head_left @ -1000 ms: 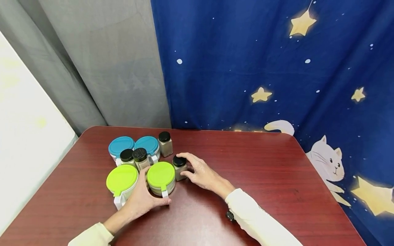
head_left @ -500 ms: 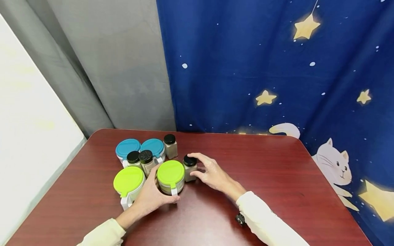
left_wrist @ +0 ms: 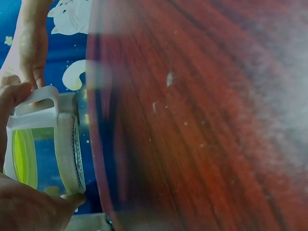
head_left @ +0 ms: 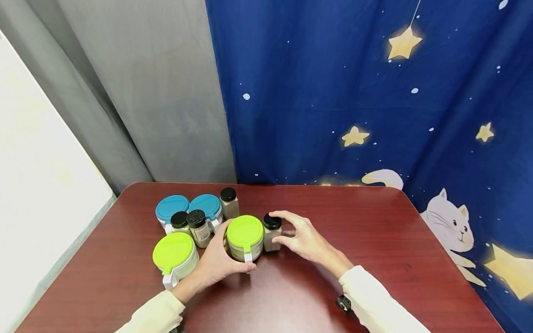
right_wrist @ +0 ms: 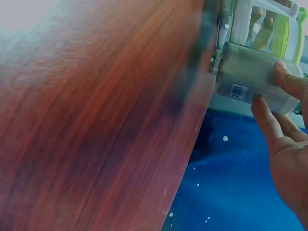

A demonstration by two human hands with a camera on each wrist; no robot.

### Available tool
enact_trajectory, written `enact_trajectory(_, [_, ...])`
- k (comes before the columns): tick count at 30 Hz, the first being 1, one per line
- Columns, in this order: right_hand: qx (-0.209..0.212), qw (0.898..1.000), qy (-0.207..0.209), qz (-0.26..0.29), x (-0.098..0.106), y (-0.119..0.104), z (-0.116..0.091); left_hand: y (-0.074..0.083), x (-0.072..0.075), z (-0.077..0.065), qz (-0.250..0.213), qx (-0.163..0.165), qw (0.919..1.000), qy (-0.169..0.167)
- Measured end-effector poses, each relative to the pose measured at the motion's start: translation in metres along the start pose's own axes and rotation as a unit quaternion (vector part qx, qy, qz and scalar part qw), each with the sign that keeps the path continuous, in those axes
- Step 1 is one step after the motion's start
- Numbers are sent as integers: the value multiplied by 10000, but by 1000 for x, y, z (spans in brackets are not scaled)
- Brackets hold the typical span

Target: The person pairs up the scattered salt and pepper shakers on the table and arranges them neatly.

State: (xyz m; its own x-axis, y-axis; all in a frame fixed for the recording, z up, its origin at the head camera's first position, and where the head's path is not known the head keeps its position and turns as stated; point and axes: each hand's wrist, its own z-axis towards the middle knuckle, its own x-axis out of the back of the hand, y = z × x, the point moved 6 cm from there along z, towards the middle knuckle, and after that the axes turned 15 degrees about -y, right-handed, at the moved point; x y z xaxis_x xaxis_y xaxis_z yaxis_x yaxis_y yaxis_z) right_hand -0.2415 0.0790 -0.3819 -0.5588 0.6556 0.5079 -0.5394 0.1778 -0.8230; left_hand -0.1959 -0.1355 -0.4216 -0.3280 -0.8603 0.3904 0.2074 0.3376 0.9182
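My left hand (head_left: 218, 259) curls round a clear jar with a lime-green lid (head_left: 244, 230), its thumb by the white handle. In the left wrist view that jar (left_wrist: 68, 149) shows its clear wall and base between thumb and fingers. Immediately to its right stands a squarish spice jar with a black cap (head_left: 272, 238). My right hand (head_left: 308, 239) pinches this spice jar, with fingers at the cap and the thumb low on its side. Seen from the right wrist, the spice jar (right_wrist: 250, 72) has a small barcode label and sits against the lidded jar.
Left of my hands are another green-lidded jar (head_left: 175, 254), two blue-lidded jars (head_left: 172, 206) at the back, and black-capped spice jars (head_left: 200, 229) among them. One more spice jar (head_left: 230, 203) stands near the back edge. The red-brown wooden table (head_left: 354, 222) extends to the right.
Both hands have shifted right, bringing the green-lidded jar and the spice jar along together. The gap to the other jars has widened. The head view has also shifted slightly.
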Motion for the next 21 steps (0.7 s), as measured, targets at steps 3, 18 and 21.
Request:
enact_trajectory(3, [-66,10000,23,56,2,-8,-6,-1,-4,4,-29,78,9999,-92])
enact_trajectory(18, [-342,9991,259,-58,23,10,-26,2,-20,33,0,-140,9985,-534])
enact_trajectory(21, [-296,9989,363,-93,30,17,-31,7,-24,42,33,-230,9980,-580])
